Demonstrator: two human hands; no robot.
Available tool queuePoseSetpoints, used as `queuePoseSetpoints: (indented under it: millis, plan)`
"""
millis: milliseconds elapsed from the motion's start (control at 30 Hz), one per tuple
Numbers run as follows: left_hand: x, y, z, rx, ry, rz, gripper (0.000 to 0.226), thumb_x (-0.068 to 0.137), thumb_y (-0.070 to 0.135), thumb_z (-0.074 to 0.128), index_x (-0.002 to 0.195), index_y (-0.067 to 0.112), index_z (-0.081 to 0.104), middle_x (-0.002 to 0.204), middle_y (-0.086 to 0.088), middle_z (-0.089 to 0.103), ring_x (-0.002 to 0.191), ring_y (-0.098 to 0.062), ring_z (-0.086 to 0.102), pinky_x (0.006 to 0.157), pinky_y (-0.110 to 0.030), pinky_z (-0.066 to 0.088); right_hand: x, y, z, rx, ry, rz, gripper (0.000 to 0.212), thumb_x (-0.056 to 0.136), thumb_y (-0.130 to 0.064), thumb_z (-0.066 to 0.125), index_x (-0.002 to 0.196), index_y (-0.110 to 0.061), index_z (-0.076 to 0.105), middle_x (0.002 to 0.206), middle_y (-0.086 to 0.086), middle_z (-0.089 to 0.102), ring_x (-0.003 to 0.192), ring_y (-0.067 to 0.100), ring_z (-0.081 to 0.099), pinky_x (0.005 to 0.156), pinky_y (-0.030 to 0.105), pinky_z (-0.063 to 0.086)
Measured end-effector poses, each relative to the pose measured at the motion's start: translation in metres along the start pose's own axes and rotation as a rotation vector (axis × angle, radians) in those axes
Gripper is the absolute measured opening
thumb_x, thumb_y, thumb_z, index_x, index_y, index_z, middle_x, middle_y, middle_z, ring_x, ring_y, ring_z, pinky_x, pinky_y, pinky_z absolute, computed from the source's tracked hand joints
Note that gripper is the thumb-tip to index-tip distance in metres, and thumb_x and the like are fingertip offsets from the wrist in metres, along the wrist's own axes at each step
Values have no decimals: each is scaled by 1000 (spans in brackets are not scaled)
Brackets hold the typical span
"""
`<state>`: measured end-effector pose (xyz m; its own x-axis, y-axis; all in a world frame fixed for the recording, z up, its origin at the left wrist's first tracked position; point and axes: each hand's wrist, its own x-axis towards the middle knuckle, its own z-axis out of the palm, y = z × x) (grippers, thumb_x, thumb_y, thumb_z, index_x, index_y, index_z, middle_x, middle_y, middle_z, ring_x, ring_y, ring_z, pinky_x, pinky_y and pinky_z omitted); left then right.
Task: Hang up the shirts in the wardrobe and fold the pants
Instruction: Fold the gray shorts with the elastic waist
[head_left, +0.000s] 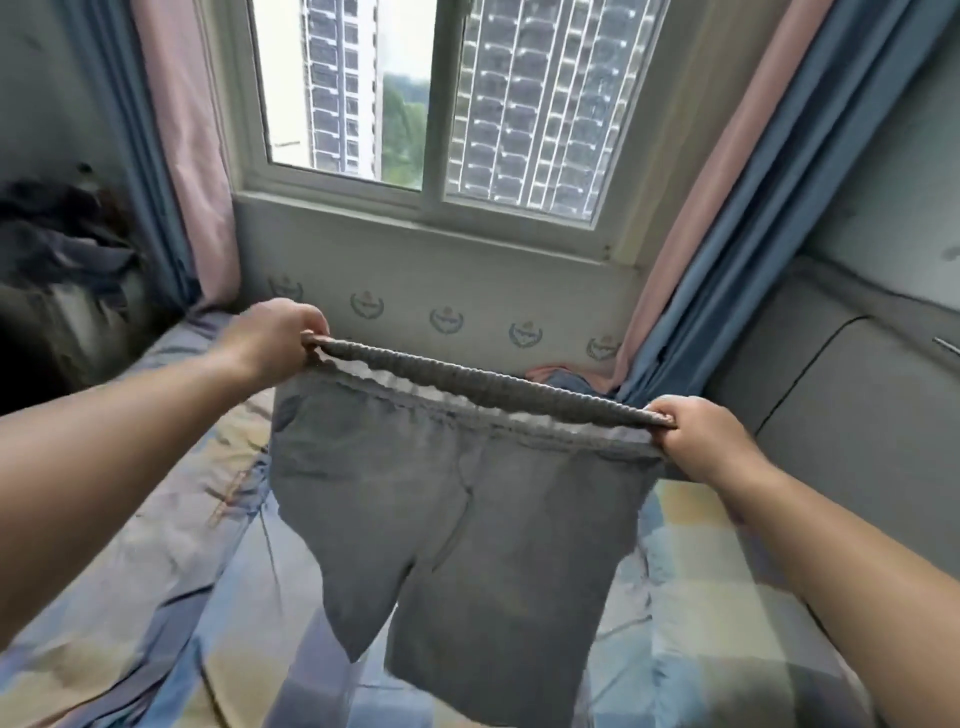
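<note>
1. Left hand (275, 332) curled tight round the left end of the ribbed waistband, knuckles up, forearm reaching in from the lower left.
2. Right hand (696, 441) likewise clenched on the right end of the same waistband, sitting lower in the view than the left.
3. Grey shorts (441, 519) held up in the air between the two hands, waistband stretched taut and slanting down to the right, both legs hanging free.
4. Hanging above the bed (156, 597), which wears a checked sheet of blue, yellow and pale grey, rumpled on the left side.
5. Straight ahead, a sliding window (431, 104) with tower blocks and some greenery outside.
6. On either side, curtains (182, 156) in pink and blue, the right pair falling down to the bed's far corner.
7. Below the sill, a pale wall panel (447, 291) printed with a row of small crests.
8. At far left, a dark heap (62, 234), possibly clothes; too blurred to be sure.
9. At right, a grey cabinet (841, 415) beside the bed, with a small metal handle near the frame edge.
</note>
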<state>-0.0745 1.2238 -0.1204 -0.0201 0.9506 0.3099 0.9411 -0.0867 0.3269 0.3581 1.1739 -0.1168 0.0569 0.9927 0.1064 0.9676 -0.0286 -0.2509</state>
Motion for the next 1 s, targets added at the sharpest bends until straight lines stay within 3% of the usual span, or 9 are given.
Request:
queuePoseSetpoints:
  millis: [67, 167, 333, 400, 533, 667, 833, 900, 1000]
  plan:
    - [2, -4, -32, 317, 23, 236, 15, 87, 7, 53, 92, 18, 62, 96, -5, 57, 81, -31, 63, 63, -35, 51, 2, -10, -25, -58, 61, 33, 15, 85, -23, 54, 91, -30, 66, 88, 2, 64, 80, 26, 55, 63, 31, 41]
    - [4, -6, -57, 238, 18, 121, 14, 84, 8, 59, 85, 22, 63, 90, -3, 63, 73, -26, 60, 64, -32, 49, 2, -27, -48, -141, 9, 53, 15, 85, -26, 48, 86, -31, 62, 83, -2, 63, 73, 22, 56, 61, 30, 43]
    - [-32, -6, -49, -605, -159, -353, 26, 88, -6, 49, 82, 12, 67, 70, -9, 60, 49, -15, 56, 42, -16, 49, -32, -42, -38, 236, -200, 151, 19, 88, -11, 46, 78, -15, 62, 69, 4, 64, 59, 18, 62, 55, 26, 50]
    - [-64, -12, -40, -857, -223, -456, 32, 91, -6, 44, 80, 14, 66, 70, -9, 58, 53, -13, 53, 44, -13, 48, -57, -41, -26, 456, -251, 240, 19, 90, -10, 44, 84, -15, 61, 65, 2, 63, 54, 13, 61, 51, 21, 51]
    - [-134, -25, -21, -1124, -288, -543, 26, 95, 0, 47, 86, 16, 66, 75, -7, 61, 67, -14, 53, 57, -17, 49, -116, -26, 12, 562, -297, 283, 14, 91, -15, 48, 92, -18, 62, 73, 0, 65, 60, 10, 62, 52, 19, 50]
    - [-205, -32, 8, -1116, -262, -681, 20, 95, 2, 50, 87, 15, 64, 77, -8, 57, 65, -14, 51, 52, -16, 47, -177, -5, 51, 559, -410, 323, 8, 91, -15, 54, 95, -19, 60, 81, 4, 66, 67, 12, 63, 61, 24, 54]
    - [-297, -36, 27, -890, -216, -740, 15, 92, 7, 53, 83, 16, 60, 71, -9, 54, 58, -16, 47, 49, -22, 36, -252, 18, 77, 546, -480, 320, 9, 91, -16, 51, 91, -17, 60, 78, 4, 68, 70, 14, 67, 67, 29, 54]
    - [-330, -36, 24, -814, -213, -727, 10, 91, 8, 54, 87, 14, 60, 71, -10, 53, 57, -16, 47, 47, -19, 32, -280, 22, 82, 546, -532, 326, 13, 92, -13, 47, 90, -14, 59, 77, 7, 68, 68, 17, 69, 61, 28, 54]
    - [-355, -32, 17, -802, -179, -739, 17, 91, 8, 52, 79, 19, 57, 71, -9, 53, 53, -14, 51, 42, -14, 32, -308, 24, 84, 577, -567, 339, 17, 92, -10, 42, 87, -11, 59, 66, 8, 68, 48, 12, 64, 46, 22, 47]
